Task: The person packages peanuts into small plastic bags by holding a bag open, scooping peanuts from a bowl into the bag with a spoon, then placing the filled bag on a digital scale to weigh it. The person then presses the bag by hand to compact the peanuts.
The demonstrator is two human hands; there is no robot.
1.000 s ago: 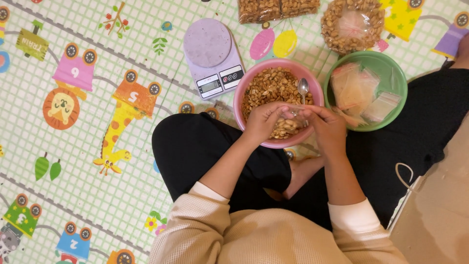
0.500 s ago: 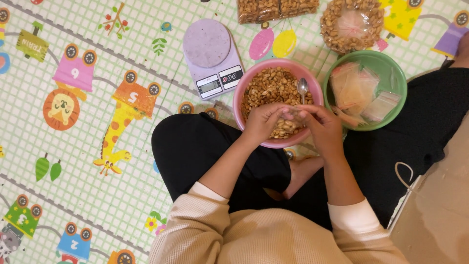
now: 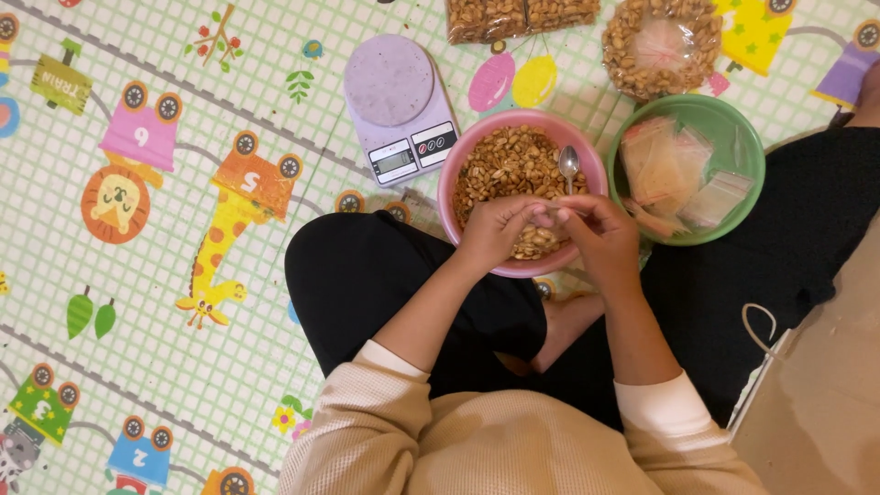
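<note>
My left hand (image 3: pixel 495 231) and my right hand (image 3: pixel 603 236) meet over the near rim of a pink bowl (image 3: pixel 448 183) full of peanuts (image 3: pixel 509 160). The fingertips of both hands pinch a small clear plastic bag (image 3: pixel 550 218), which is mostly hidden by the fingers. A metal spoon (image 3: pixel 568 165) rests in the peanuts at the bowl's right side, touched by neither hand. I sit cross-legged in black trousers and a cream long-sleeved top.
A grey digital kitchen scale (image 3: pixel 399 101) stands left of the pink bowl. To its right, a green bowl (image 3: pixel 753 151) holds empty clear bags. Packed peanut bags (image 3: pixel 518 14) and a round peanut pack (image 3: pixel 660 46) lie at the top on a colourful play mat (image 3: pixel 183 275).
Both hands stay over the bowl's near rim. The fingertips have drawn closer together around the small bag.
</note>
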